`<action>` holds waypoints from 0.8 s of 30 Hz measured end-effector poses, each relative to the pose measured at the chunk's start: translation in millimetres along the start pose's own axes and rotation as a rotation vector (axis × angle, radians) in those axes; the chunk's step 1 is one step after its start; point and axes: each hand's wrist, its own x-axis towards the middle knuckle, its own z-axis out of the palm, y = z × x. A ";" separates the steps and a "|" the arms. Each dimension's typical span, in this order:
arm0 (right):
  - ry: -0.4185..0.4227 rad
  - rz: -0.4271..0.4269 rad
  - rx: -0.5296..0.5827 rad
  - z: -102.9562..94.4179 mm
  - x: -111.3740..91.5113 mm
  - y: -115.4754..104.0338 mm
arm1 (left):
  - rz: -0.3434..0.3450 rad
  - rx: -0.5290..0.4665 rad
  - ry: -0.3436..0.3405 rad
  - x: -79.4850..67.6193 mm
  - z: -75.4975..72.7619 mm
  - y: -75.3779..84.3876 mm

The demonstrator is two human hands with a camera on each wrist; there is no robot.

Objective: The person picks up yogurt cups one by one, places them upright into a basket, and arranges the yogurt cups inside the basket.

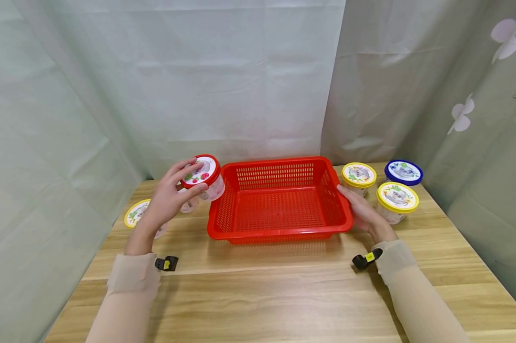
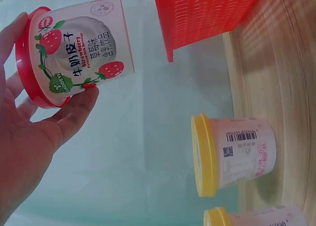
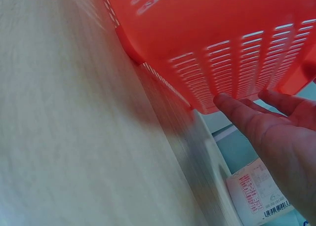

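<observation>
Up off the table, my left hand (image 1: 162, 202) grips a strawberry milk tub (image 1: 217, 189) with a red lid, thumb and fingers around that lid. The left wrist view shows the tub (image 2: 81, 46) tipped on its side relative to the camera, its strawberry print facing the camera. A red plastic basket (image 1: 279, 233) with slotted walls stands in the middle, nothing inside it. My right hand (image 1: 362, 209) holds the basket's right side at the rim. In the right wrist view, its fingers (image 3: 237, 110) lie against the outer wall of the basket (image 3: 187, 33).
Left of the basket are a yellow-lidded tub (image 1: 136, 213) and another tub (image 1: 190, 205), partly hidden behind my left hand and its tub. On the right stand two yellow-lidded tubs, one nearer (image 1: 397, 197), and a blue-lidded tub (image 1: 404, 172). Pale curtains (image 1: 197, 85) enclose the wooden table (image 1: 258, 295).
</observation>
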 end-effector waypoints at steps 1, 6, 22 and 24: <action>-0.001 0.001 0.003 -0.1 0.1 0.2 | -0.004 0.006 -0.002 1.0 0.2 0.4; -0.006 -0.003 0.011 -0.2 0.2 1.1 | 0.001 0.023 -0.014 7.8 1.6 3.5; -0.023 -0.012 0.016 0.8 0.8 1.6 | 0.035 -0.024 -0.059 27.8 8.5 11.9; -0.023 -0.011 0.014 0.7 0.6 1.5 | 0.040 -0.027 -0.067 30.3 9.5 13.4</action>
